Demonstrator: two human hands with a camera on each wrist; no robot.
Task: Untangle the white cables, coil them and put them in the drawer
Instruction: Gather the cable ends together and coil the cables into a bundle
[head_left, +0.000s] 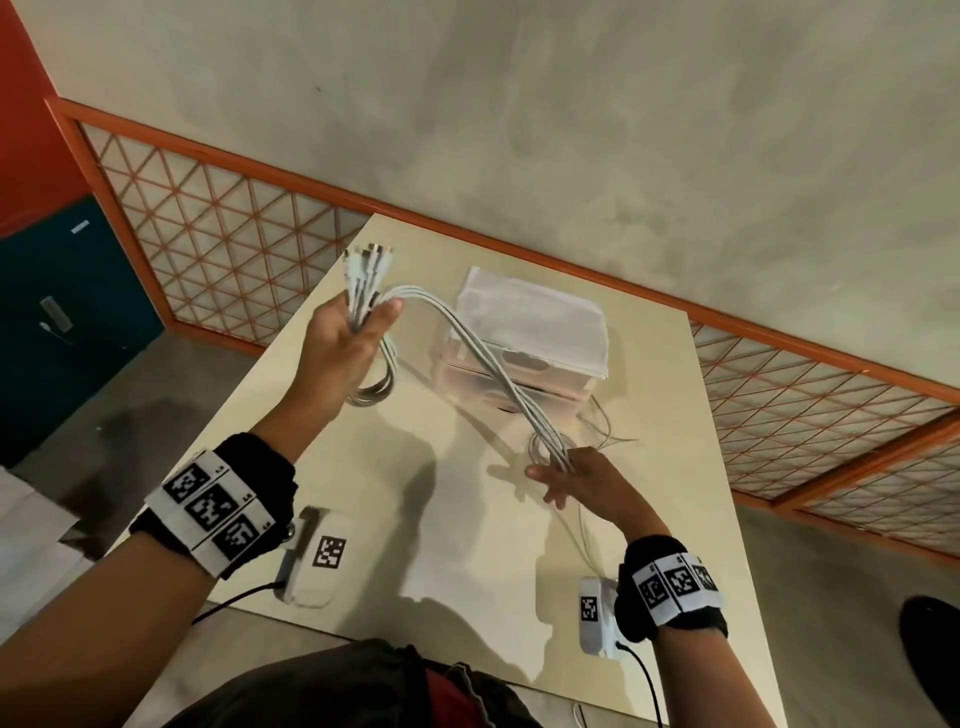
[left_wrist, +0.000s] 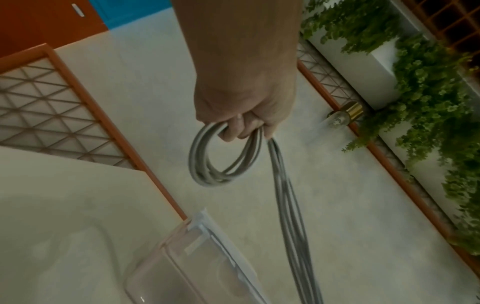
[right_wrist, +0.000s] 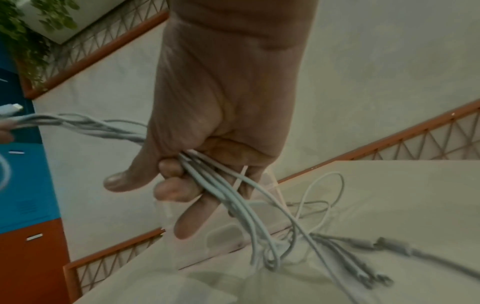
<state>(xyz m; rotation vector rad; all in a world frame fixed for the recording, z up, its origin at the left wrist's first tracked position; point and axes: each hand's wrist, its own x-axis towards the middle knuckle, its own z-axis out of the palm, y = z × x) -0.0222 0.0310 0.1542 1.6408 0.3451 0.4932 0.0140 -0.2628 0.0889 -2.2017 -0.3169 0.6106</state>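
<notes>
A bundle of several white cables (head_left: 467, 343) stretches between my two hands above the table. My left hand (head_left: 353, 332) is raised at the left and grips the bundle below its plugs (head_left: 369, 257), with one coiled loop (left_wrist: 223, 156) hanging under the fist (left_wrist: 244, 123). My right hand (head_left: 566, 475), lower and nearer, holds the same strands (right_wrist: 221, 185) with fingers partly curled. Loose cable ends (right_wrist: 337, 246) trail from it onto the table. The clear plastic drawer unit (head_left: 530, 343) stands behind the cables; its drawer front (left_wrist: 197, 263) shows in the left wrist view.
The cream table (head_left: 452, 545) has its near edge by my body and an orange-framed lattice rail (head_left: 218, 228) behind it. Two white tagged devices (head_left: 317, 556) (head_left: 597, 613) lie near the front edge. Green plants (left_wrist: 428, 92) hang beyond the rail.
</notes>
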